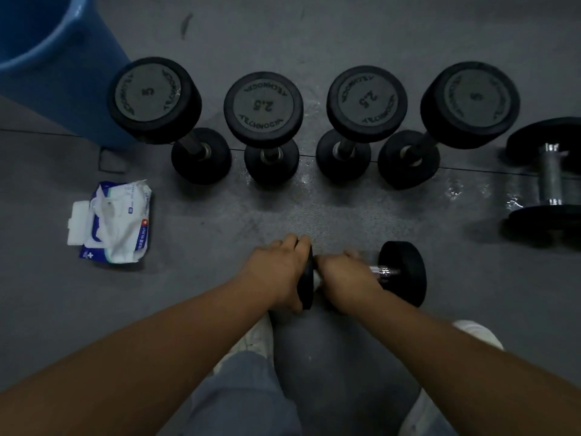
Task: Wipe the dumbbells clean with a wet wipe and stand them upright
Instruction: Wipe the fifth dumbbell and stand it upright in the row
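From the head camera, a black dumbbell [404, 272] is lying on its side on the grey floor [314, 42], just in front of the person's white shoes [257, 338]. The left hand [279, 269] is gripping its left weight, fingers curling over the top rim. The right hand [345, 272] is closing round the shiny handle, with a white wet wipe [318, 279] peeking out between the hand and the left weight. The two hands are sitting almost together, parted only by that weight.

Farther off, four dumbbells are standing upright in a row: the left 5 dumbbell [154, 99], the left 2.5 dumbbell [263, 105], the right 2.5 dumbbell [366, 99] and the right 5 dumbbell [470, 103]. A chrome-handled dumbbell [550, 180] is lying at the right end of the row. A pack of wipes [116, 221] is lying open to the left, near a blue bucket [47, 58].
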Demonstrator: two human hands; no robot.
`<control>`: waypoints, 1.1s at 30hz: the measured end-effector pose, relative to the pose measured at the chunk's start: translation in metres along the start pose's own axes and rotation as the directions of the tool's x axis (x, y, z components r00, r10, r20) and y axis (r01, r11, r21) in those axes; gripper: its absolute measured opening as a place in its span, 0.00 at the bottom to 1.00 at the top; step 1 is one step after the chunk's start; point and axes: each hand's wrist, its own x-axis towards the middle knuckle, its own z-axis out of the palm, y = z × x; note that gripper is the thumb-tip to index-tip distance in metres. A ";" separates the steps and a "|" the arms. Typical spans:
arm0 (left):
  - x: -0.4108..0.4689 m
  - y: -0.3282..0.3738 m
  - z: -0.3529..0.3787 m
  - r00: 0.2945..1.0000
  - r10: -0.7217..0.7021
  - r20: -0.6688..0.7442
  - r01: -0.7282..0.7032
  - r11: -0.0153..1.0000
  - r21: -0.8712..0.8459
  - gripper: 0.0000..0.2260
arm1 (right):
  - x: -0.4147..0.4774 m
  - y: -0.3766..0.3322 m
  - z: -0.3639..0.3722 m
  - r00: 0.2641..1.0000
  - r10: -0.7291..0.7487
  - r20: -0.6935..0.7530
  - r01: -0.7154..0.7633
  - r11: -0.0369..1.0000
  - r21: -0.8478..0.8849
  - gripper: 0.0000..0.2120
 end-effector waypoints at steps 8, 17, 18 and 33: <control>0.000 0.001 -0.006 1.000 -0.005 0.005 0.005 1.000 -0.001 0.49 | -0.021 0.013 0.001 0.884 0.306 -0.353 -0.147 0.899 0.413 0.18; -0.002 0.001 -0.004 1.000 0.002 0.013 -0.002 1.000 -0.004 0.52 | -0.039 -0.007 0.030 0.994 0.002 -0.108 -0.009 0.998 -0.068 0.29; -0.002 0.001 -0.004 1.000 0.002 0.016 -0.002 1.000 -0.005 0.52 | -0.026 -0.001 0.018 0.999 -0.006 -0.052 0.006 1.000 0.006 0.24; 0.001 -0.001 -0.007 1.000 0.011 -0.007 -0.011 1.000 0.010 0.49 | 0.010 -0.002 -0.018 0.991 0.027 0.135 -0.031 0.999 0.030 0.11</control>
